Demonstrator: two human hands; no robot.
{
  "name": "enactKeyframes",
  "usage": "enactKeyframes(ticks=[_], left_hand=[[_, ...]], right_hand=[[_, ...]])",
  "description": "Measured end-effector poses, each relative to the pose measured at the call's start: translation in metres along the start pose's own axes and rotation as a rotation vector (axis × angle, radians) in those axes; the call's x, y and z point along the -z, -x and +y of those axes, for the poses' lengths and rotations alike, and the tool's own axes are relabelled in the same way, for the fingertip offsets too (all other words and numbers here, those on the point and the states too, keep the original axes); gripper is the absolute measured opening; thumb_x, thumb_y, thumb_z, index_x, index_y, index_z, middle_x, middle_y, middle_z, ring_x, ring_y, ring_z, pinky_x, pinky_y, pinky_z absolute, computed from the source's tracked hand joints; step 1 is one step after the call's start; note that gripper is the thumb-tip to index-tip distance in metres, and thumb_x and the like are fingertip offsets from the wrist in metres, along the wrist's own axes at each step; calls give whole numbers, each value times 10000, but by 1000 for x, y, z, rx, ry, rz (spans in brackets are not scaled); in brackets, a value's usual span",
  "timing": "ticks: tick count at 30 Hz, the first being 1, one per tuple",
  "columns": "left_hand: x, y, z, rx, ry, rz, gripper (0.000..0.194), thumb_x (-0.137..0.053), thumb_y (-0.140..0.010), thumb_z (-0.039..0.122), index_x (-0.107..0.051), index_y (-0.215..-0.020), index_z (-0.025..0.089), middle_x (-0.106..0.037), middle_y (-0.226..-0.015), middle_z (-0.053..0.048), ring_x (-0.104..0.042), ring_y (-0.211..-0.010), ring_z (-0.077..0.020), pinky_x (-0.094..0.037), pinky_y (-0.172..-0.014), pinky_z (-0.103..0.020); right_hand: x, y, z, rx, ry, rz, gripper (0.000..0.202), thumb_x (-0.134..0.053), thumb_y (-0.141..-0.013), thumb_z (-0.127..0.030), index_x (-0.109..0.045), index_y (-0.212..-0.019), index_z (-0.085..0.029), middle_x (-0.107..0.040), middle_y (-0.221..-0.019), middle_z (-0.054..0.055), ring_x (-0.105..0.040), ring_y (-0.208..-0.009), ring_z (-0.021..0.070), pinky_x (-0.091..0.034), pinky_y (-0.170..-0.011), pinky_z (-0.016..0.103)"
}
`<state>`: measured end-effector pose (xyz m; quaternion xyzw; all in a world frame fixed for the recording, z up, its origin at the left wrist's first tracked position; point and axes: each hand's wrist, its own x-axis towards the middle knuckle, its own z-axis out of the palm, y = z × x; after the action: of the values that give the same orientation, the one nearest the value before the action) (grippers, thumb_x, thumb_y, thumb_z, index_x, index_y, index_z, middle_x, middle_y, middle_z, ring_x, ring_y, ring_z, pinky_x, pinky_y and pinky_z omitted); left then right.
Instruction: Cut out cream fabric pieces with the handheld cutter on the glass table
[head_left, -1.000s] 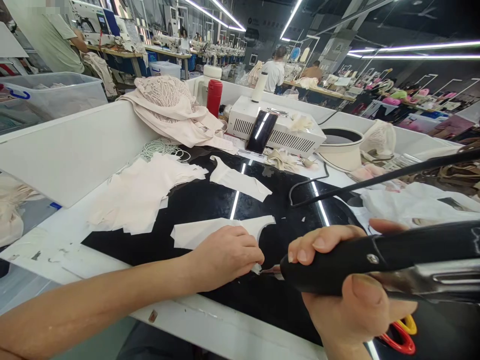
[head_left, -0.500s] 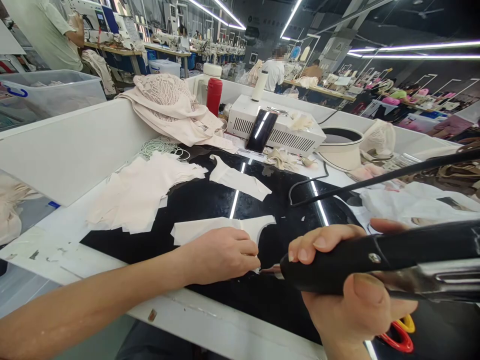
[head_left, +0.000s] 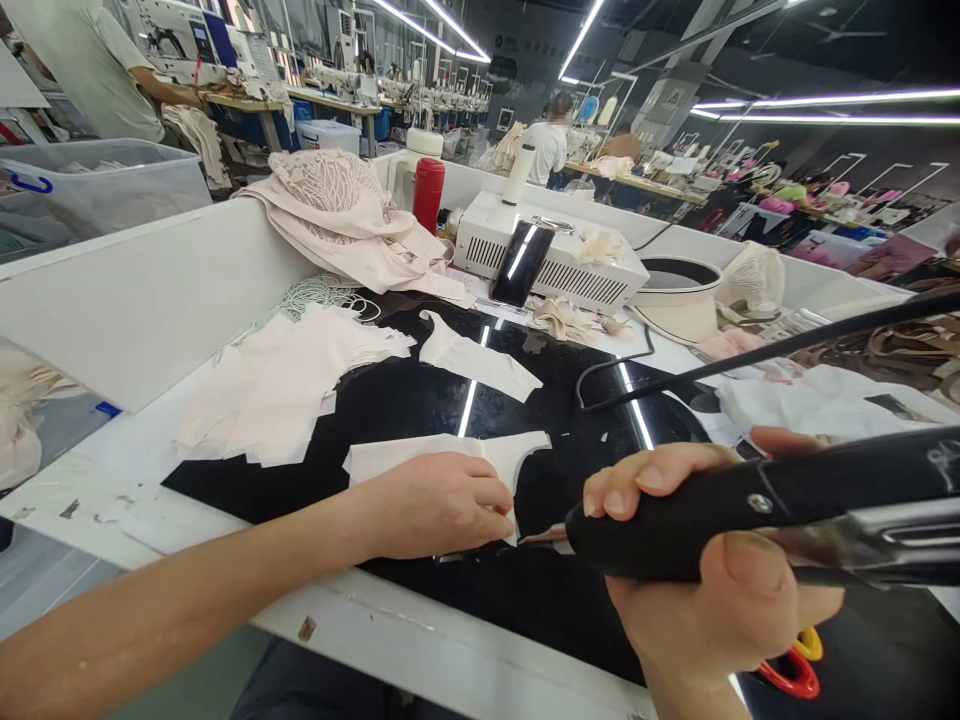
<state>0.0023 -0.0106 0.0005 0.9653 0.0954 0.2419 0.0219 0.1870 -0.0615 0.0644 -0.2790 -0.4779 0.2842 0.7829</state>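
My left hand presses on a cream fabric piece on the black work surface, its bent fingers closed at the piece's right end. The fingertips are partly hidden. My right hand is wrapped round a black hand-held electric tool with a thin metal tip. That tip points left and lies right beside the fabric's lower corner, near my left fingertips; whether it touches cannot be told. Farther back lies a second cream fabric piece. A stack of similar pieces stands to the left.
A phone leans on a white vented box; a red bottle stands behind. Red and yellow handles lie under my right wrist. A black cable crosses the right side. White low walls border the table. People work beyond.
The tool and my right hand have shifted slightly right. My left hand stays on the fabric with barely any movement. At the far left, a person's arm has come down.
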Motion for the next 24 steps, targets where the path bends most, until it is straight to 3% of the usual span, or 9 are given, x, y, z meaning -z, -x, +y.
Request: enactKeyframes(ticks=[8, 15, 24], left_hand=[[2, -2, 3, -18, 9, 31, 157, -643, -1084, 118, -770, -1022, 185, -780, -1019, -26, -700, -926, -167, -564, -906, -295], [0, -1, 1, -13, 68, 27, 158, -629, -1089, 119, -772, -1046, 170, -785, -1028, -28, -709, -932, -176, -562, -941, -307], [0, -2, 1, 15, 127, 11, 196, -590, -1116, 139, -759, -1028, 186, -796, -1047, -38, -706, -942, -174, -553, -919, -304]], right_hand=[[-2, 0, 0, 18, 38, 21, 446, -918, -822, -355, -687, -1195, -274, -709, -774, -58, -627, -523, 163, -523, -439, 291], [-3, 0, -2, 6, 68, 35, 492, -935, -795, -422, -659, -1176, -279, -702, -753, -70, -613, -484, 168, -512, -407, 296], [-4, 1, -4, 11, 60, 23, 467, -922, -814, -390, -652, -1172, -262, -715, -751, -66, -630, -493, 167, -544, -427, 302]])
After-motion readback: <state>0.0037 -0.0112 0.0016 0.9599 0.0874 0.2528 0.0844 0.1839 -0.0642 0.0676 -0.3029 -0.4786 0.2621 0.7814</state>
